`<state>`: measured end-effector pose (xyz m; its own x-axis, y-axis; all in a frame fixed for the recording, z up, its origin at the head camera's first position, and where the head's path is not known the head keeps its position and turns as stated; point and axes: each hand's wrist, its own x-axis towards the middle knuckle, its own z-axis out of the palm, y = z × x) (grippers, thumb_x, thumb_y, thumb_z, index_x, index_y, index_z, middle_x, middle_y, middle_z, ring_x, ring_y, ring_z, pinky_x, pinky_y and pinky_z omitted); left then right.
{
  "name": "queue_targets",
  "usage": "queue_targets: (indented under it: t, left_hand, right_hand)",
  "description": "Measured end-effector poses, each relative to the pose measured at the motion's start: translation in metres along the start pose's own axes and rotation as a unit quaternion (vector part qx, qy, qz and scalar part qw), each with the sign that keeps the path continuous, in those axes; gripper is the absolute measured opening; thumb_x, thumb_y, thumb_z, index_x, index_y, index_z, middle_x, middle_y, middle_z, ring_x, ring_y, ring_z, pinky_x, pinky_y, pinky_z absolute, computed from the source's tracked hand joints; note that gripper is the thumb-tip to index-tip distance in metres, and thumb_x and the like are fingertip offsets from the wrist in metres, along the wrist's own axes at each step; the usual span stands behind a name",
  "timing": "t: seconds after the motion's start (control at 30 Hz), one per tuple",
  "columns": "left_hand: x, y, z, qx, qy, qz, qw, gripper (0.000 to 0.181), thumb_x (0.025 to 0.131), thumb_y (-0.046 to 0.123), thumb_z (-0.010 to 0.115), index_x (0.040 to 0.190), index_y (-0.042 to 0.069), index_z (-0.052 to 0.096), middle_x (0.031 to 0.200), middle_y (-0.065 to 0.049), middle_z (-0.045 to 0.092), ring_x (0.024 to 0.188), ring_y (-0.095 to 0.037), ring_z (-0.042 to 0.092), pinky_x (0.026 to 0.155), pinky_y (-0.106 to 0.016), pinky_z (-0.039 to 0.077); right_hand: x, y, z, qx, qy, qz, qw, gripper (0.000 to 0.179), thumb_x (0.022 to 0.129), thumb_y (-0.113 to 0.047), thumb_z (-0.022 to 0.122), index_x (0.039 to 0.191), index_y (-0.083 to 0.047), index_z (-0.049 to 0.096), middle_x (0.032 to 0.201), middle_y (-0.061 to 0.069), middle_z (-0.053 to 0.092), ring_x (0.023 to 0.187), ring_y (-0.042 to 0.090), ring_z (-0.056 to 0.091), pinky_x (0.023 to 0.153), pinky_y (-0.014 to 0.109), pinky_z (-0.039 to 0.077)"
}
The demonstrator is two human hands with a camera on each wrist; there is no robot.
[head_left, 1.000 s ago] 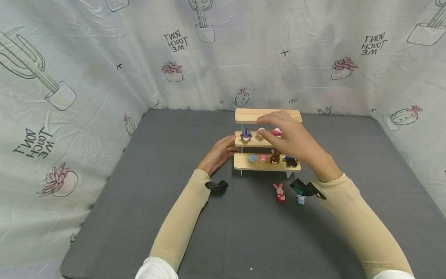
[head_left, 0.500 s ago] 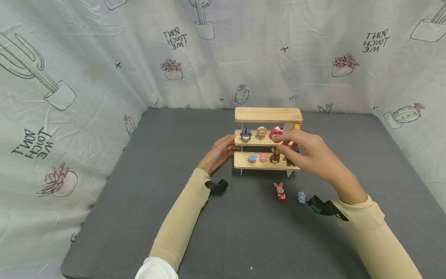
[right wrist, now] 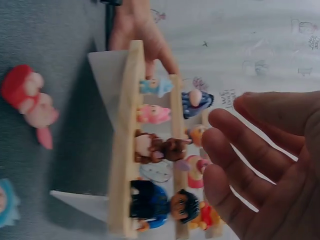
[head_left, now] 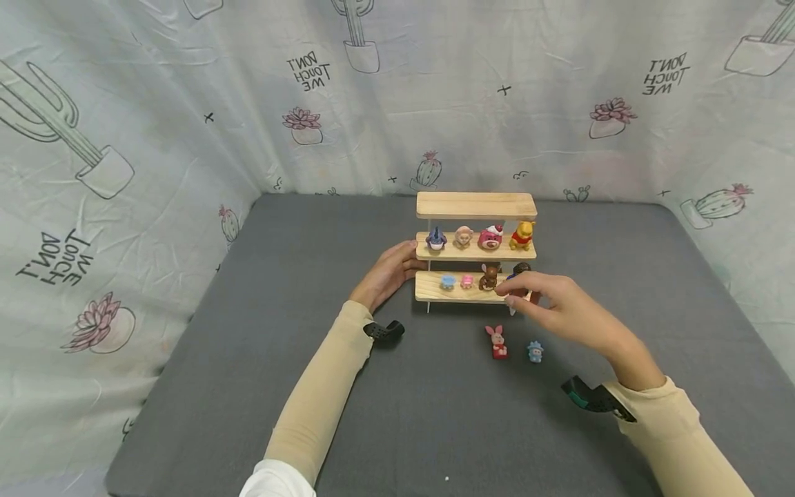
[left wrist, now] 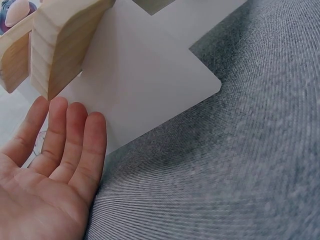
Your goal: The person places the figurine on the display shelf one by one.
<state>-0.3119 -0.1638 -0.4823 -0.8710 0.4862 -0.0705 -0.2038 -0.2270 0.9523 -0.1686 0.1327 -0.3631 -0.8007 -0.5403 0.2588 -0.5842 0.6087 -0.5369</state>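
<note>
A three-tier wooden display shelf with pale side panels stands on the grey table. My left hand rests its straight fingers against the shelf's left side panel. My right hand, fingers loosely bent and holding nothing, hovers before the right end of the bottom tier. It partly hides a dark-haired figurine in blue there. Left of that are a brown figurine, a small pink one and a small blue one. The middle tier carries a donkey, a peach-faced figurine, a pink bear and a yellow bear.
On the table in front of the shelf, a piglet figurine in red and a small light-blue figurine sit apart from each other. Behind the grey table hangs a white cactus-print cloth.
My right hand has come down and to the right, from before the middle tier to the bottom tier's right end, uncovering the middle row of figurines. My left hand stays at the shelf's side.
</note>
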Motion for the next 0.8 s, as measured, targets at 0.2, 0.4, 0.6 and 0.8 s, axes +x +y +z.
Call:
queue_targets:
  t: [0.2, 0.4, 0.6, 0.8]
  left_hand:
    - [0.001, 0.0, 0.002, -0.001, 0.008, -0.002, 1.0, 0.052, 0.106, 0.038, 0.05, 0.147, 0.006, 0.045, 0.122, -0.004, 0.062, 0.103, -0.015, 0.063, 0.094, -0.031, 0.051]
    - [0.001, -0.001, 0.002, -0.005, 0.011, -0.005, 0.9999, 0.051, 0.106, 0.037, 0.051, 0.146, 0.007, 0.046, 0.123, -0.005, 0.062, 0.103, -0.016, 0.063, 0.095, -0.032, 0.05]
    - [0.001, -0.001, 0.001, -0.003, 0.012, -0.007, 0.9999, 0.051, 0.105, 0.037, 0.051, 0.147, 0.008, 0.046, 0.123, -0.005, 0.062, 0.103, -0.016, 0.063, 0.096, -0.032, 0.05]
    - [0.001, -0.002, 0.002, -0.002, 0.009, -0.006, 0.9999, 0.053, 0.105, 0.039, 0.052, 0.147, 0.008, 0.046, 0.126, -0.006, 0.061, 0.104, -0.016, 0.062, 0.097, -0.034, 0.049]
  right_hand:
    - [-0.012, 0.007, 0.01, 0.005, -0.063, 0.042, 0.9971, 0.023, 0.099, -0.008, 0.065, 0.121, -0.013, 0.07, 0.108, -0.003, 0.071, 0.089, 0.001, 0.058, 0.071, 0.024, 0.051]
    - [-0.016, 0.012, 0.02, -0.006, -0.137, 0.114, 0.984, 0.035, 0.1, -0.02, 0.066, 0.133, -0.01, 0.064, 0.114, 0.002, 0.068, 0.088, 0.005, 0.058, 0.068, 0.026, 0.048]
    - [-0.017, 0.019, 0.029, -0.051, -0.144, 0.081, 0.9849, 0.027, 0.1, -0.014, 0.064, 0.127, -0.013, 0.068, 0.124, 0.003, 0.069, 0.105, 0.019, 0.066, 0.083, 0.041, 0.054]
    - [-0.012, 0.02, 0.03, -0.076, -0.16, 0.077, 0.9812, 0.03, 0.098, -0.017, 0.067, 0.128, -0.012, 0.068, 0.123, 0.003, 0.07, 0.103, 0.017, 0.066, 0.083, 0.04, 0.054]
